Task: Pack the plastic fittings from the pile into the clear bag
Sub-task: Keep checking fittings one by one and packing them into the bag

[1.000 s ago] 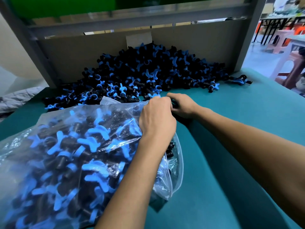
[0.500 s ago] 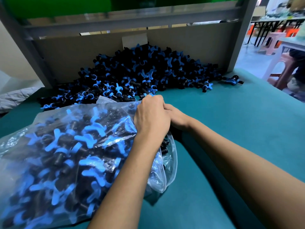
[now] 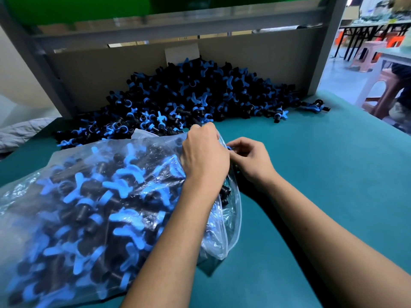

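From the head view, your left hand [image 3: 203,155] is gripping the upper edge of the clear bag [image 3: 93,203] at its mouth, and the bag is lying on the teal table [image 3: 311,174], bulging with black-and-blue fittings. Your right hand [image 3: 251,161] is curling closed just beside it, seemingly pinching a fitting (only a blue sliver shows). The pile [image 3: 191,101] is sitting just behind the bag, against the cardboard panel [image 3: 111,67].
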Demonstrator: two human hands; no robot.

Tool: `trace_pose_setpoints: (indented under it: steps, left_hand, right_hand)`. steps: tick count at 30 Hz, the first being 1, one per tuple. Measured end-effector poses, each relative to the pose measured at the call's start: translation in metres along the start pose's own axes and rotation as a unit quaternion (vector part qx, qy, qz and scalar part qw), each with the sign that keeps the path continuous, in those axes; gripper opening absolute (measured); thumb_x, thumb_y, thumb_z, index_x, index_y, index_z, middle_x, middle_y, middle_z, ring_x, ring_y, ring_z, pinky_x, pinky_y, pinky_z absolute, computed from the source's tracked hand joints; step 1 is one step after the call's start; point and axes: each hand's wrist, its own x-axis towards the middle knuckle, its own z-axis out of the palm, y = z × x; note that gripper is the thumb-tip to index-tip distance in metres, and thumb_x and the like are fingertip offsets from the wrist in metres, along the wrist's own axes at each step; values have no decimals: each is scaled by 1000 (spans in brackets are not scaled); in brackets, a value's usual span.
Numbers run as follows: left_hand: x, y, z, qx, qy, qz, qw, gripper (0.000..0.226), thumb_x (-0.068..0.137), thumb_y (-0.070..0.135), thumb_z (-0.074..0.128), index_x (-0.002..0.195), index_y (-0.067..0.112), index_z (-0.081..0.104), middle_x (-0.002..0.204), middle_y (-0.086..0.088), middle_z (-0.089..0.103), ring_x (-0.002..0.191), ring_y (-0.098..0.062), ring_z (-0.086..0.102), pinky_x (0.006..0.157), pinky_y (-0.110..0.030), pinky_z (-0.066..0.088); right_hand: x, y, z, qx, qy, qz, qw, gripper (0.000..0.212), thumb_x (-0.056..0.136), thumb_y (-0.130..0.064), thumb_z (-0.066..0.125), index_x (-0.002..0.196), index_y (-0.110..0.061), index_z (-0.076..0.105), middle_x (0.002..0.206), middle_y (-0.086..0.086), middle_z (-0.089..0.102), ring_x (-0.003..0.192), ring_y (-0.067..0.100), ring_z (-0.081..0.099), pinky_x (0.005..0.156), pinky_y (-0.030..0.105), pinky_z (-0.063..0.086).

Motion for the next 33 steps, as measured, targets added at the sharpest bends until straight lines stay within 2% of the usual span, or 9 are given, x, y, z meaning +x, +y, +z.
trace_pose_setpoints:
  steps: [5,10,13,17,20,22,24,29,33]
  left_hand:
    - [0,-2,0,-8,4,0,1000,19,96,7,56,106,19,68,118,-5,61,95,-28,56,74,-40,48]
    - [0,0,0,1,-3,0,1000,18,97,12,58,109,20,69,120,-5,60,105,-32,59,78,-42,49]
    - [-1,-1,0,13,-4,3,1000,18,97,12,57,108,20,69,119,-5,60,104,-31,59,75,-39,47]
    - [0,-3,2,28,-5,12,1000,19,98,9,56,108,19,68,117,-6,60,99,-30,59,74,-41,50]
    - [2,-5,5,39,-2,21,999,15,100,11,56,105,18,68,109,-5,64,91,-27,57,68,-38,45]
    - [4,-5,6,41,-17,32,999,12,103,22,59,106,17,69,104,-6,68,93,-29,63,70,-39,51]
    - [4,-4,6,26,-43,37,998,22,102,37,62,110,19,71,102,-5,71,96,-29,67,77,-41,56]
    - [7,-5,3,-15,-70,49,996,29,98,52,63,97,24,72,90,-2,71,89,-30,66,73,-39,52]
    - [8,-7,4,-72,-54,37,995,26,97,49,65,92,25,73,86,2,71,86,-27,66,77,-40,55]
  right_hand:
    - [0,5,-18,-1,132,14,991,14,92,-14,70,80,-17,64,70,-3,69,54,9,60,56,25,47]
    - [-4,8,-10,-325,-49,-85,941,43,93,-32,66,134,-37,59,134,8,47,122,24,38,107,27,30]
    - [-3,10,-3,-395,-49,-74,914,37,87,-36,69,124,-33,62,123,6,55,116,32,44,103,36,37]
    - [-5,6,-15,-284,90,-24,954,12,84,-18,75,92,-18,66,91,4,66,91,26,61,85,36,49]
    - [-9,-2,-24,33,140,43,989,9,95,-10,65,88,-14,63,85,11,72,75,20,68,72,36,58]
    - [-14,-12,-25,325,75,106,937,9,102,-9,54,95,-9,59,88,18,72,74,22,73,60,24,57]
    - [-19,-16,-24,459,25,131,878,10,103,-8,50,104,-3,59,90,17,74,79,24,75,60,18,56]
    - [-25,-19,-16,460,-69,99,880,26,101,-10,55,125,-17,57,109,11,73,88,24,74,69,21,58]
    - [-25,-18,-19,414,-79,96,902,21,96,-18,62,117,-19,60,102,7,74,83,23,75,61,21,57]
